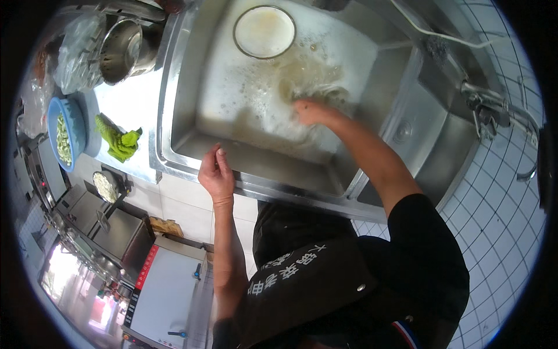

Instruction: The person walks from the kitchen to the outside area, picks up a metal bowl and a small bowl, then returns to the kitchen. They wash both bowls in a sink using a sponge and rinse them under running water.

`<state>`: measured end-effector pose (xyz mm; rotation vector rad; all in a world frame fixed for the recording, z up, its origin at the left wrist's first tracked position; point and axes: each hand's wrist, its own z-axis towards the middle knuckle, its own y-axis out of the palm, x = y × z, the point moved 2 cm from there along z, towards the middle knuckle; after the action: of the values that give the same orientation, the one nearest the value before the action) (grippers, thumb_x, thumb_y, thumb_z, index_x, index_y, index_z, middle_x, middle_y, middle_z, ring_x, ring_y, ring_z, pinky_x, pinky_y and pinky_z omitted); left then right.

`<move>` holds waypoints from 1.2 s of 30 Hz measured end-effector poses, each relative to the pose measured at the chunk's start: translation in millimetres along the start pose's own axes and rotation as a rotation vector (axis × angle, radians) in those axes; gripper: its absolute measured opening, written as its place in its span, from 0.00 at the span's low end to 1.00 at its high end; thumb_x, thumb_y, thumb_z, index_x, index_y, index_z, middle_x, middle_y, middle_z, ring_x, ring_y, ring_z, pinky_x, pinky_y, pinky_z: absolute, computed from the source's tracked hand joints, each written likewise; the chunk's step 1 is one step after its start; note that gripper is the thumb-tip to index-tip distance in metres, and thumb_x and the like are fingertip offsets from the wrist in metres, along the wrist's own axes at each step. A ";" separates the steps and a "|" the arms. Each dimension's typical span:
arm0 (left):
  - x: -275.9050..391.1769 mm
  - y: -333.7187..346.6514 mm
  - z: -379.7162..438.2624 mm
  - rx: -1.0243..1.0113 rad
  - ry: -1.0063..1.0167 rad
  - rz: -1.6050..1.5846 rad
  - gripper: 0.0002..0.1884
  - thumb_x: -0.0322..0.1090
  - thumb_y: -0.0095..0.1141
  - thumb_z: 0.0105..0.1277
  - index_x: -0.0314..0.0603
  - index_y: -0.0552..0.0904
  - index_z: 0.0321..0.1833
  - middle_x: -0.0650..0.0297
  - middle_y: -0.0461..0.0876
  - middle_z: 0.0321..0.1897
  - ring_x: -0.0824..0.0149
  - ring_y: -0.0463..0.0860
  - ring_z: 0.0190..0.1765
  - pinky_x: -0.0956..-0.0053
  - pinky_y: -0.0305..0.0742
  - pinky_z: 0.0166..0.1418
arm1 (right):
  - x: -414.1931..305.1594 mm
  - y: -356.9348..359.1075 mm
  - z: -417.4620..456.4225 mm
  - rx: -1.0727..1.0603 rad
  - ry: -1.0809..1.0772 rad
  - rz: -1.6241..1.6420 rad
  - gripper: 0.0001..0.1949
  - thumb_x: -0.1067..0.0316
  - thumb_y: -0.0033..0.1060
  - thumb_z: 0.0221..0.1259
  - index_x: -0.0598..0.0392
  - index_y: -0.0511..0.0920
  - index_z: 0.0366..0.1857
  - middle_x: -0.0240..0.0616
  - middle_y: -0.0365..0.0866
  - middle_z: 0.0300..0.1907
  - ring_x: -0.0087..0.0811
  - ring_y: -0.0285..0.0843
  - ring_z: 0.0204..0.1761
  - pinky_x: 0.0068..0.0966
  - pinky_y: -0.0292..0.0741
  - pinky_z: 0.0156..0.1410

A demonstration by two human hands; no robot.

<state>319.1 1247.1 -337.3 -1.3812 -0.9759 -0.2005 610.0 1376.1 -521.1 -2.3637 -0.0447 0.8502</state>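
My right hand [311, 111] is at the surface of cloudy, foamy water [261, 87] in a large stainless steel sink basin [261, 163]. Its fingers are partly under the swirling water, so what they hold, if anything, is hidden. My left hand [216, 171] is over the near rim of the sink, fingers curled together with the thumb up; whether something small is between them cannot be told. A round, rimmed vessel [264, 32] full of whitish liquid sits in the water towards the far side.
A second basin [418, 131] and a faucet [488, 102] are at right. On the left counter are a green cloth [117, 137], a blue bowl [77, 126] of chopped pale-green pieces, a metal pot [120, 52] and a plastic bag [80, 52]. A white-topped appliance [163, 292] stands lower left.
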 end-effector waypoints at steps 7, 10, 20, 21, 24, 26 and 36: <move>5.1 1.8 7.0 0.077 0.044 0.104 0.08 0.35 0.59 0.72 0.40 0.87 0.46 0.57 0.86 0.32 0.59 0.83 0.30 0.68 0.78 0.38 | -1.5 -81.7 76.0 0.372 0.331 1.691 0.25 0.52 0.72 0.60 0.56 0.76 0.54 0.42 0.78 0.52 0.38 0.80 0.46 0.33 0.85 0.44; 9.7 1.4 9.9 0.045 0.061 0.139 0.08 0.34 0.59 0.73 0.38 0.86 0.46 0.57 0.87 0.31 0.63 0.84 0.32 0.71 0.79 0.39 | -11.3 -76.7 131.3 0.629 0.278 1.923 0.23 0.62 0.72 0.60 0.59 0.74 0.55 0.45 0.75 0.53 0.42 0.80 0.43 0.38 0.88 0.42; 6.7 -5.5 8.6 0.055 0.107 0.133 0.07 0.32 0.58 0.73 0.38 0.86 0.45 0.57 0.85 0.30 0.61 0.83 0.29 0.71 0.77 0.35 | -33.9 -81.6 61.1 0.907 0.313 0.377 0.19 0.67 0.55 0.56 0.66 0.76 0.50 0.68 0.83 0.39 0.62 0.83 0.46 0.47 0.80 0.52; 7.3 -4.3 12.1 0.048 0.119 0.123 0.07 0.32 0.59 0.72 0.39 0.86 0.45 0.58 0.85 0.30 0.60 0.83 0.29 0.70 0.77 0.35 | -10.8 -74.2 52.9 0.955 0.377 0.481 0.19 0.68 0.54 0.57 0.67 0.75 0.52 0.67 0.83 0.40 0.61 0.84 0.46 0.47 0.80 0.52; 7.2 -3.2 13.9 0.025 0.142 0.113 0.06 0.31 0.60 0.70 0.41 0.87 0.44 0.58 0.84 0.30 0.58 0.82 0.29 0.68 0.77 0.34 | 29.8 -37.7 33.0 1.066 0.515 0.816 0.20 0.70 0.52 0.61 0.68 0.73 0.57 0.63 0.83 0.45 0.58 0.85 0.46 0.48 0.81 0.52; 3.3 -4.2 10.4 0.038 0.142 0.107 0.06 0.31 0.60 0.70 0.41 0.87 0.44 0.58 0.85 0.31 0.58 0.83 0.29 0.68 0.77 0.34 | -11.9 -49.3 3.9 1.115 0.511 1.042 0.20 0.72 0.50 0.65 0.68 0.71 0.60 0.61 0.82 0.49 0.56 0.85 0.47 0.48 0.81 0.52; 4.8 -3.5 12.9 -0.047 0.098 0.019 0.07 0.32 0.59 0.71 0.39 0.87 0.44 0.55 0.87 0.35 0.55 0.86 0.33 0.68 0.80 0.39 | -38.5 29.3 -4.5 0.853 0.623 1.453 0.23 0.61 0.58 0.70 0.64 0.70 0.62 0.50 0.81 0.53 0.40 0.85 0.50 0.41 0.81 0.55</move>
<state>313.9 1259.6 -333.0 -1.4099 -0.8811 -0.2752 577.1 1341.1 -513.2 -1.4160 1.9891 0.4194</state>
